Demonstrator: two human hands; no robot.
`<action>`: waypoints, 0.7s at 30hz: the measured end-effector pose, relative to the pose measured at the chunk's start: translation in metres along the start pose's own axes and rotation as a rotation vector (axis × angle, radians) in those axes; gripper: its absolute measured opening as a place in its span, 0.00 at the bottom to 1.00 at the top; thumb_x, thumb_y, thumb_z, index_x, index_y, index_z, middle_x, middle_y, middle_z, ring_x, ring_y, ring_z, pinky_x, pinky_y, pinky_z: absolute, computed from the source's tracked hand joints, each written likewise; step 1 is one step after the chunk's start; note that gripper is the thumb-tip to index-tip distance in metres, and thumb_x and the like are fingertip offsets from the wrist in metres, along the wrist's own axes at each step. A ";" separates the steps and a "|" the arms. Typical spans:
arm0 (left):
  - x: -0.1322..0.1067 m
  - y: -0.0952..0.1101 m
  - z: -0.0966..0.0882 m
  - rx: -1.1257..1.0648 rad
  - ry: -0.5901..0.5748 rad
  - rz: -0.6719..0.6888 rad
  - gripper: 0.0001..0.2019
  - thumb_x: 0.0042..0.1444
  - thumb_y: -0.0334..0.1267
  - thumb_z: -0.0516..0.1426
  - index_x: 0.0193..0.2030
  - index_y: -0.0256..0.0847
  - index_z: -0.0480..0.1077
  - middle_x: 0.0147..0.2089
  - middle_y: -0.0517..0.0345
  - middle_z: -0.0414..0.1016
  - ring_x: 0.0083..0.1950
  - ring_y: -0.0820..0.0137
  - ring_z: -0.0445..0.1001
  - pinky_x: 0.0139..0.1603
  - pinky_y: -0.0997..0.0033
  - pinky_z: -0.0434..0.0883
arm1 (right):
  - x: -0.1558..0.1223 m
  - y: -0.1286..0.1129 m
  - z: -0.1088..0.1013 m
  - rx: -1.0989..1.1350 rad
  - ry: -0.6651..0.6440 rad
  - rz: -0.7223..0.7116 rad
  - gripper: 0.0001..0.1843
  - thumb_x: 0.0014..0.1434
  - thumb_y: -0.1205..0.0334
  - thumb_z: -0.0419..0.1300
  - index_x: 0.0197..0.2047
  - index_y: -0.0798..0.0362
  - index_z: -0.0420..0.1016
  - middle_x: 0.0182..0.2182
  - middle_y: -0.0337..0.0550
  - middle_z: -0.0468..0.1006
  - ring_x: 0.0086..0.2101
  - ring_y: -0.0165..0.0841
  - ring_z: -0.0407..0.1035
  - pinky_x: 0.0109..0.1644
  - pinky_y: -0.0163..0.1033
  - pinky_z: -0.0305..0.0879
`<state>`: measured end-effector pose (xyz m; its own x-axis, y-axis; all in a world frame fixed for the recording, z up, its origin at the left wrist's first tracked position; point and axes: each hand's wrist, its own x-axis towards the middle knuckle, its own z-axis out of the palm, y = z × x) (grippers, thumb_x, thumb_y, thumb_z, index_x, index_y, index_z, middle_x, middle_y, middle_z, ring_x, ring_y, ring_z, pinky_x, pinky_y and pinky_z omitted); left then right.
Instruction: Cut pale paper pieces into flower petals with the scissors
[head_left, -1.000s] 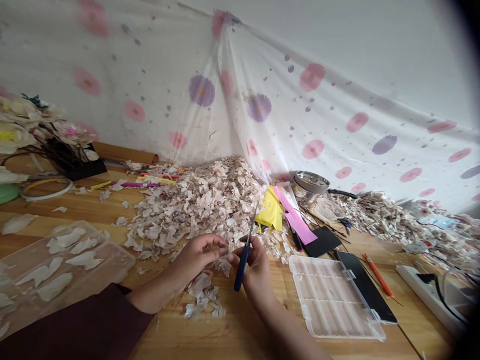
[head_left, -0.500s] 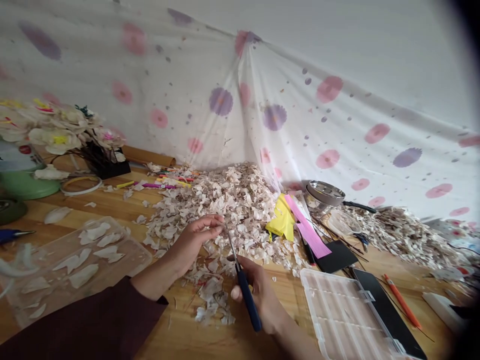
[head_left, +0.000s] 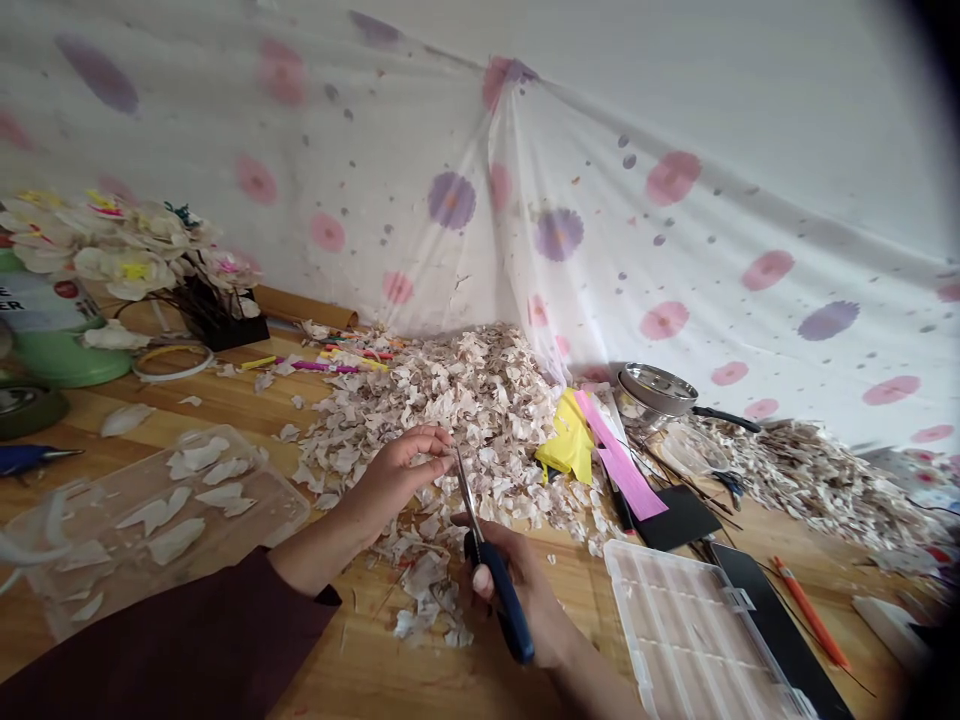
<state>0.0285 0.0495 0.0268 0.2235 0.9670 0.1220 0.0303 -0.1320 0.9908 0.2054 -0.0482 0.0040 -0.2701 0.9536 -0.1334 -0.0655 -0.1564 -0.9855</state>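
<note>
My right hand point(head_left: 529, 600) grips a pair of scissors point(head_left: 504, 590) with dark blue handles, the blades pointing away from me and upward. At the tip of the blades, my left hand point(head_left: 405, 470) is closed in a pinch between thumb and fingers. What it pinches is too small to make out. Behind both hands rises a large heap of pale, dry, petal-like flakes point(head_left: 450, 390). Below the left hand, several whitish scraps point(head_left: 431, 595) lie on the wooden table point(head_left: 375, 670).
Left is a clear plastic lid point(head_left: 277, 500) holding pale petals, with artificial flowers point(head_left: 135, 265) behind. Right are a clear compartment box point(head_left: 675, 620), pink strip point(head_left: 634, 485), yellow piece point(head_left: 566, 440), black pad point(head_left: 679, 517), metal pan point(head_left: 656, 385) and orange pen point(head_left: 810, 610). A patterned sheet point(head_left: 360, 150) covers the wall.
The view has shifted slightly, so the surroundings sit a little farther right. The scissors have turned a little in my right hand, showing more of their handles. My left hand keeps its pinch.
</note>
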 end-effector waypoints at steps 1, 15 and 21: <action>0.000 0.000 0.000 0.004 -0.003 -0.001 0.08 0.48 0.45 0.61 0.29 0.43 0.75 0.52 0.50 0.74 0.61 0.53 0.66 0.63 0.54 0.58 | 0.000 -0.001 0.001 0.030 0.001 0.023 0.47 0.41 0.31 0.67 0.56 0.55 0.66 0.23 0.31 0.65 0.21 0.25 0.58 0.24 0.32 0.53; 0.001 0.003 -0.002 -0.005 -0.015 -0.029 0.08 0.49 0.44 0.61 0.27 0.42 0.73 0.52 0.50 0.74 0.60 0.54 0.66 0.62 0.56 0.59 | 0.005 -0.009 0.010 0.076 -0.088 -0.008 0.35 0.44 0.32 0.65 0.41 0.54 0.71 0.15 0.27 0.61 0.14 0.23 0.55 0.17 0.29 0.47; 0.001 0.006 -0.006 -0.053 -0.057 -0.048 0.08 0.49 0.43 0.61 0.27 0.42 0.72 0.54 0.49 0.71 0.61 0.54 0.65 0.60 0.57 0.61 | 0.005 -0.008 0.009 0.073 -0.112 -0.014 0.31 0.48 0.35 0.65 0.39 0.55 0.72 0.13 0.26 0.61 0.12 0.21 0.53 0.14 0.27 0.45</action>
<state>0.0225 0.0508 0.0328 0.2780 0.9578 0.0727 -0.0092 -0.0731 0.9973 0.1956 -0.0446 0.0121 -0.3742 0.9216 -0.1029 -0.1383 -0.1652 -0.9765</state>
